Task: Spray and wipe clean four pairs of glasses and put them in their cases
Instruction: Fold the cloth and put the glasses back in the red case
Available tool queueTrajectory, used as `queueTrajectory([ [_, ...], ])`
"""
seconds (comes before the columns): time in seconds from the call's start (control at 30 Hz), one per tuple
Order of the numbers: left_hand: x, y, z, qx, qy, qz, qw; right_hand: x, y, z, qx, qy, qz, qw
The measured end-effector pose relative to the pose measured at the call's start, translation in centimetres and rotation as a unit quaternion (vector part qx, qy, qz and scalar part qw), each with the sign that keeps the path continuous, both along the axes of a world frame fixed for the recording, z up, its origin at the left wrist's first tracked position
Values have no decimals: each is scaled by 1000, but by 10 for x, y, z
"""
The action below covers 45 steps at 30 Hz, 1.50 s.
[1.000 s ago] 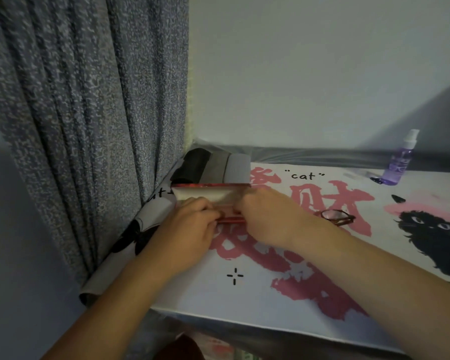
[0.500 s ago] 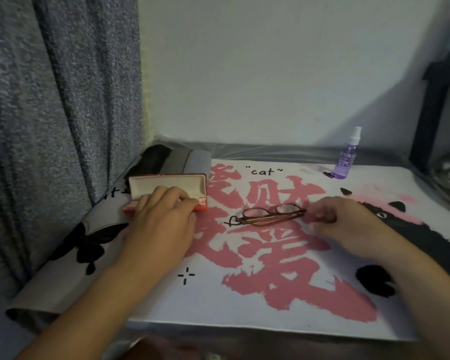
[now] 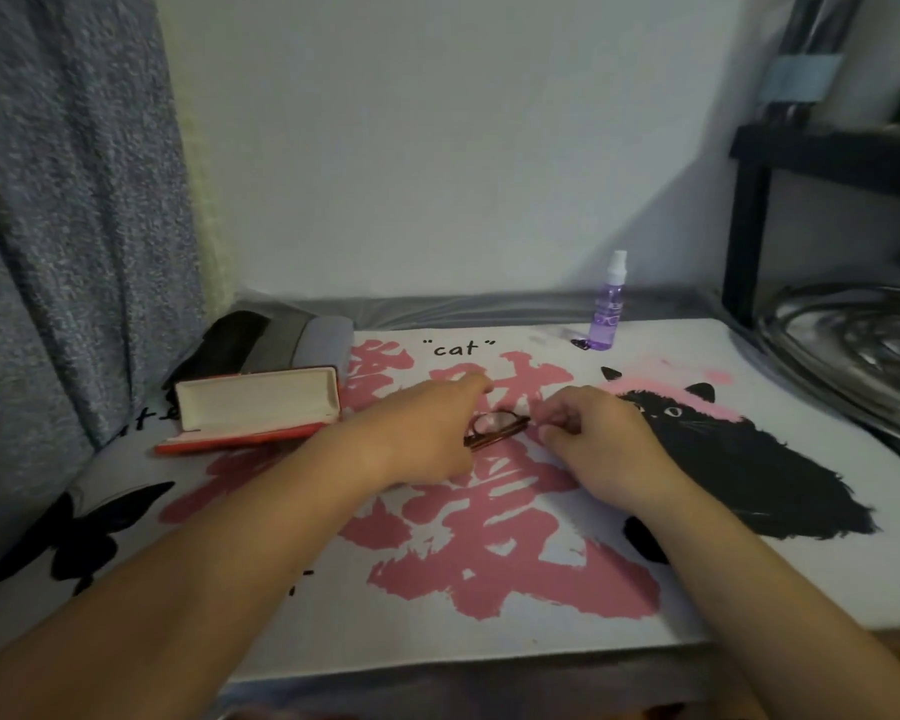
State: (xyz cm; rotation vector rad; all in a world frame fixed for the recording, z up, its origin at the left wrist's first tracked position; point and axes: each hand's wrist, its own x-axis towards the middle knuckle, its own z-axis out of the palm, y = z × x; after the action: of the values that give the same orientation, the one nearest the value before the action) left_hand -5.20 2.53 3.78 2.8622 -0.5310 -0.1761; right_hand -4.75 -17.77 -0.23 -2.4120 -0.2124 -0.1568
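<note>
Both hands meet at the brown thin-framed glasses (image 3: 494,431) on the counter: right hand (image 3: 588,439) pinches one end, left hand (image 3: 427,433) reaches over, grip unclear. Step: pickup. Next: purple spray bottle (image 3: 608,306); red hard case (image 3: 253,410) lies open.

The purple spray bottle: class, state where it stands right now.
In the head view the purple spray bottle stands upright at the far right of the printed mat, near the wall, beyond the right hand.
</note>
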Motion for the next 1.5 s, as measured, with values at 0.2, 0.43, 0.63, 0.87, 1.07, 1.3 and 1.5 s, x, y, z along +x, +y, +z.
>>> queueTrajectory([
  [0.2, -15, -4, -18, -78, -50, 56, 994, -20, 7, -3, -29, -30, -30, 999],
  [0.43, -25, -5, -28, -181, -98, 139, 969, -45, 40, 4, -32, 35, 25, 999],
  [0.63, -33, -10, -23, -370, -103, 201, 901, -42, 62, 9, 170, 65, 17, 983],
  [0.87, -41, -4, -9, -407, -220, 203, 863, -30, 91, 26, 510, 145, 6, 848],
  [1.07, -46, 16, -1, -372, -254, 185, 874, -23, 105, 36, 535, 188, 51, 822],
  [1.3, -62, 75, 15, -324, -227, 153, 906, -10, 102, 43, 462, 165, 78, 868],
  [1.5, -25, 190, -8, -333, -216, 380, 836, 9, 85, 66, 230, 116, 119, 959],
])
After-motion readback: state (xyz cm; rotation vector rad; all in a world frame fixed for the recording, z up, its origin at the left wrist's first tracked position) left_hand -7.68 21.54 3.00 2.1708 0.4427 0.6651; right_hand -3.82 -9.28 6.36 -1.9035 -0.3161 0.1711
